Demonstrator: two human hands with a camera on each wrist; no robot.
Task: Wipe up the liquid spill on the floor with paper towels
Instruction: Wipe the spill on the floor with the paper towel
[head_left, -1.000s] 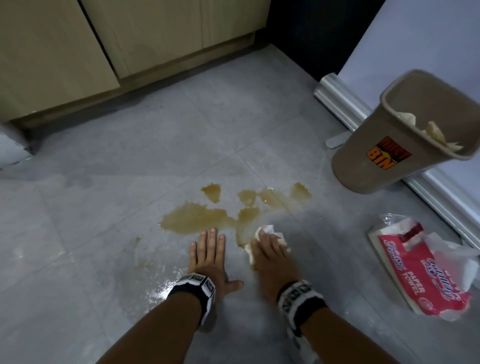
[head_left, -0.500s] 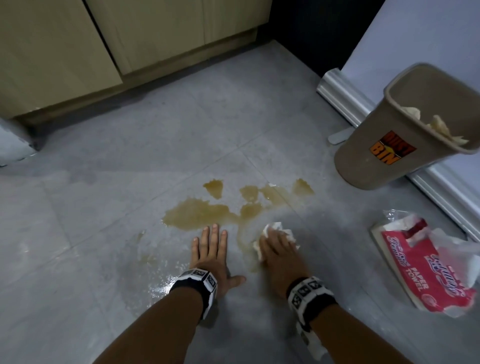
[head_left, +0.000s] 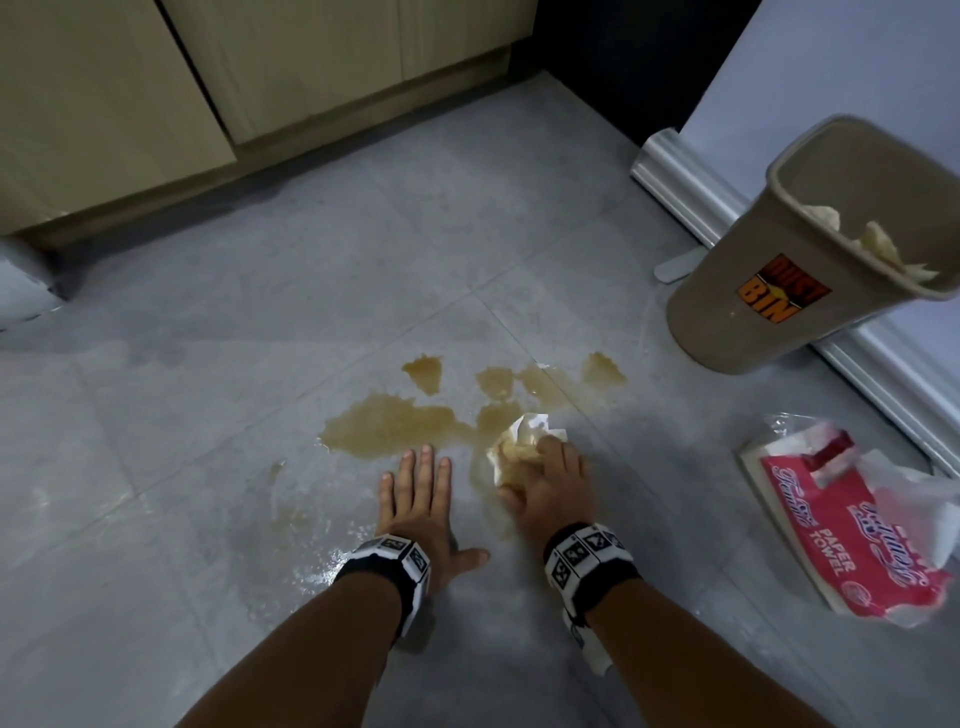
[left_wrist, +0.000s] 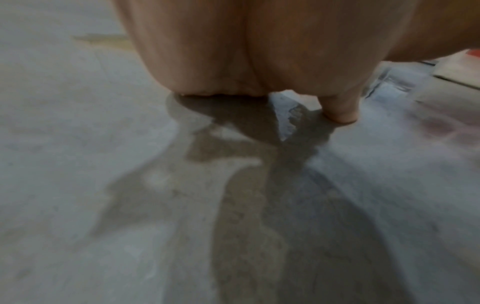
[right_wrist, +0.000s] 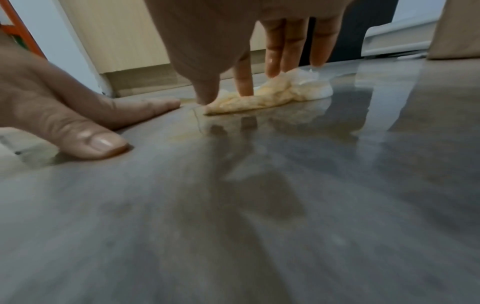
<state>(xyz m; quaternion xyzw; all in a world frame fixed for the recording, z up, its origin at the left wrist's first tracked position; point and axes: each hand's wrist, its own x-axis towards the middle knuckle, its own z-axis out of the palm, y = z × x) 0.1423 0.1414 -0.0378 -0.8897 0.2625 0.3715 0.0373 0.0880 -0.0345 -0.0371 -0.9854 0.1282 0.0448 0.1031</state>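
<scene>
A brown liquid spill lies in several patches on the grey tile floor. My right hand presses a crumpled paper towel onto the spill's near right edge. Its fingers are straight on the towel, which is soaked yellow-brown with a white far end. My left hand lies flat on the floor just near the main puddle, fingers spread, holding nothing. The left wrist view shows only its palm and thumb on wet tile.
A tan dustbin with used towels inside stands at the right by a metal door rail. A red paper towel pack lies open at the near right. Wooden cabinets line the far side. Wet sheen shows left of my left wrist.
My right hand has slid the towel slightly right and forward along the spill's near edge, leaving a thin smear; more stained towel now shows. The left hand has stayed put.
</scene>
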